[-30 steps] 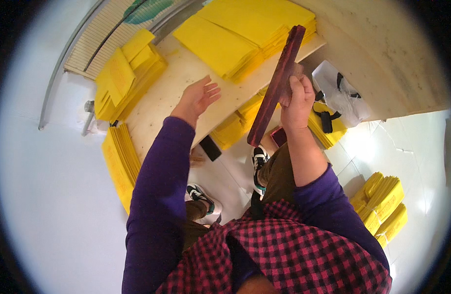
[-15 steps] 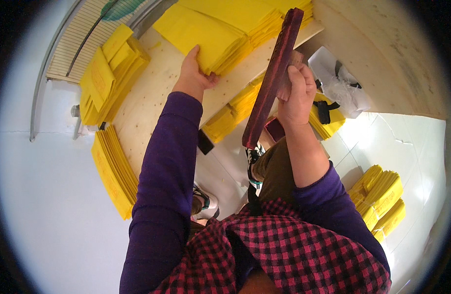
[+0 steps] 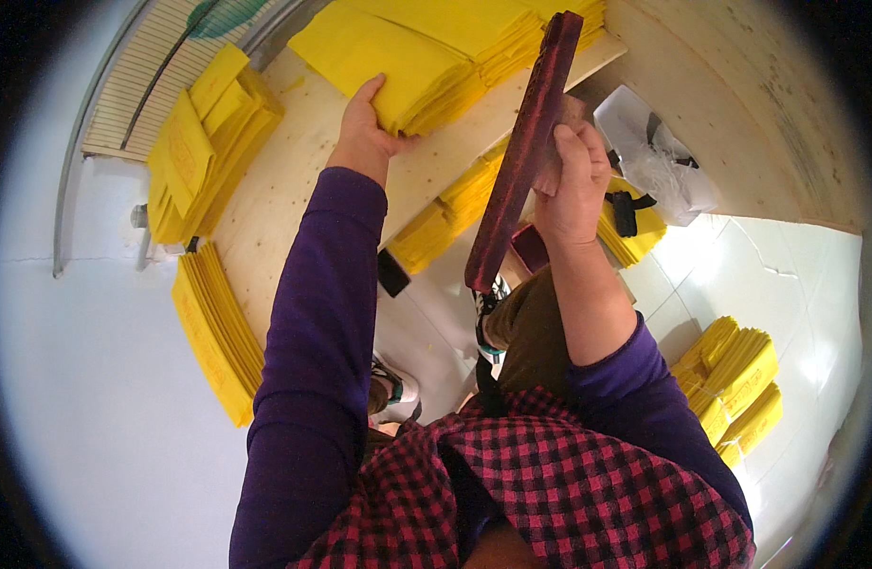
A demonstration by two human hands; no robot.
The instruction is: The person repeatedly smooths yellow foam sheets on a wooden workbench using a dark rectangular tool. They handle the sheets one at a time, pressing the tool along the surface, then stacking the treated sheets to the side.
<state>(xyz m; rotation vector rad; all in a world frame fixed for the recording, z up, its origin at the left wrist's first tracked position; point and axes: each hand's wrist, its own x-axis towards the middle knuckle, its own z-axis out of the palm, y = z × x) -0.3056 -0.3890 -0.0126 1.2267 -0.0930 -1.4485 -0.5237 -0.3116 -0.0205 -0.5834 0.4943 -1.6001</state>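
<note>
My right hand is closed round the wooden handle of a long, red-stained stamp. The stamp is held up in the air, tilted, its upper end in front of the yellow sheets. On the wooden table, my left hand grips the near corner of a thick stack of yellow paper. One finger lies along the stack's left edge, and the other fingers are bent at its near side, partly hidden. A second yellow stack lies right behind it.
More yellow bundles stand at the table's left and lean below it. Yellow paper shows under the table edge. A dark red box is near my knee. Right: a white bin with plastic, and tied yellow bundles on the floor.
The whole view has shifted slightly. My left hand stays at the stack's corner, and my right hand still holds the stamp up at nearly the same tilt.
</note>
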